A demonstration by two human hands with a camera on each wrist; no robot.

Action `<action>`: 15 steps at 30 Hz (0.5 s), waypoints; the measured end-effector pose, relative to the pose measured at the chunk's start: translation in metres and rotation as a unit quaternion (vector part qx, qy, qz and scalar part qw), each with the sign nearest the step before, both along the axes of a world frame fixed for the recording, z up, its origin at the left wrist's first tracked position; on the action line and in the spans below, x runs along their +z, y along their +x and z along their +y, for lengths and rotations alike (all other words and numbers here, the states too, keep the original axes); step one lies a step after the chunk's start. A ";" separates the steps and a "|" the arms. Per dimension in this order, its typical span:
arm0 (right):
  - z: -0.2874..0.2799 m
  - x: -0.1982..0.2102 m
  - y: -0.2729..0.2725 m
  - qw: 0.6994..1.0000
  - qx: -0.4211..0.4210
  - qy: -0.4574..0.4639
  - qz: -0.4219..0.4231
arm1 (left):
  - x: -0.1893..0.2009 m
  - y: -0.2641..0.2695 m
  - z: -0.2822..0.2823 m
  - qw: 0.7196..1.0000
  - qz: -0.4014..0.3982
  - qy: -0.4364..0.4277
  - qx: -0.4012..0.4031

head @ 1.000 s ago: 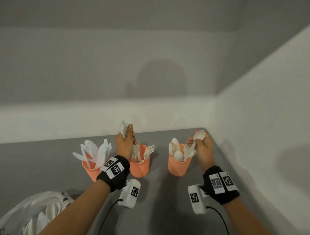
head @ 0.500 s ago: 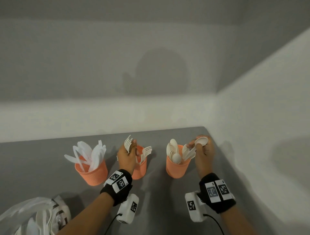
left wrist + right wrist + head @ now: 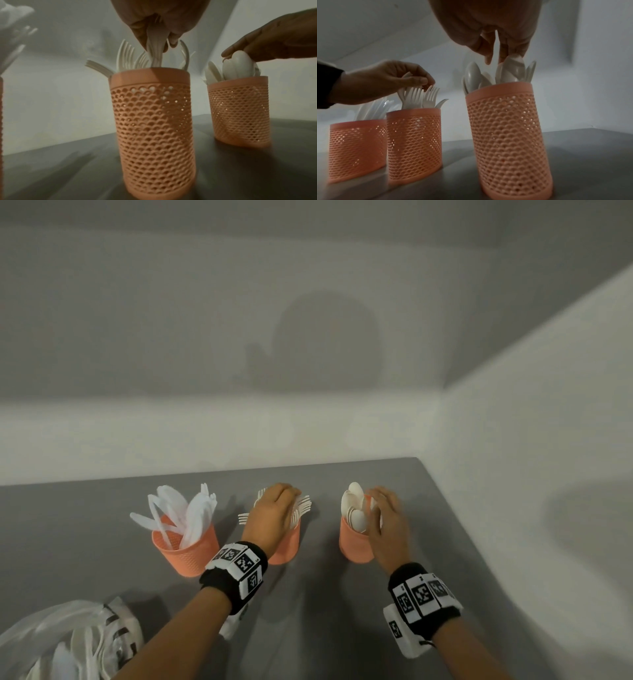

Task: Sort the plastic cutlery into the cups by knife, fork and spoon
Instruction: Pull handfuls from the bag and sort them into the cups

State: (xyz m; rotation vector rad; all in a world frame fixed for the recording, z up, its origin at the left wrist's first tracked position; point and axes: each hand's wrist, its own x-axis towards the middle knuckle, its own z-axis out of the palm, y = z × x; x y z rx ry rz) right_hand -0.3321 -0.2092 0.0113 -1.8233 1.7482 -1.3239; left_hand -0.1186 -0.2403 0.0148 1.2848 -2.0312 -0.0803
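Three orange perforated cups stand in a row on the grey table (image 3: 342, 628). The left cup (image 3: 191, 549) holds white knives (image 3: 195, 508). Over the middle cup (image 3: 286, 549) my left hand (image 3: 291, 499) pinches a white fork (image 3: 154, 54) whose lower end is inside the cup among other forks (image 3: 419, 96). My right hand (image 3: 375, 503) hovers over the right cup (image 3: 352, 546), fingers nearly straight. Its fingertips (image 3: 504, 55) touch the bowl of a spoon (image 3: 513, 70) standing in the cup with other spoons (image 3: 356, 508).
A clear plastic bag (image 3: 68, 642) with more white cutlery lies at the near left. A white wall (image 3: 531, 508) runs close along the right of the spoon cup, and another wall (image 3: 205, 422) closes the back.
Both hands have come down onto their cups. The fork went from above the middle cup into it, and the spoon from my right hand's grip into the right cup.
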 end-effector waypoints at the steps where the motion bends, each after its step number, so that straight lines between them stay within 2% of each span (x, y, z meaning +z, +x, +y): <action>1: -0.002 0.001 0.001 0.999 0.003 0.018 0.026 | -0.003 0.003 -0.004 0.999 -0.038 -0.023 0.012; 3: -0.004 0.002 0.003 0.993 0.004 0.060 0.098 | -0.008 0.008 -0.008 0.992 -0.105 -0.021 0.059; 6: -0.006 0.001 0.004 0.973 0.001 0.105 0.205 | -0.002 0.010 0.000 0.979 -0.177 0.049 0.093; 8: -0.007 0.003 0.005 0.974 -0.004 0.110 0.200 | 0.005 0.009 0.006 0.977 -0.173 0.105 0.073; 10: -0.005 0.010 0.009 0.986 -0.013 0.093 0.135 | 0.013 0.010 0.009 0.980 -0.101 0.163 0.051; 12: -0.003 0.018 0.019 0.997 -0.024 0.043 0.060 | 0.027 0.011 0.013 0.984 0.029 0.166 0.049; 15: 0.005 0.035 0.050 1.000 0.011 -0.023 -0.012 | 0.056 0.019 0.026 0.965 0.199 0.152 0.071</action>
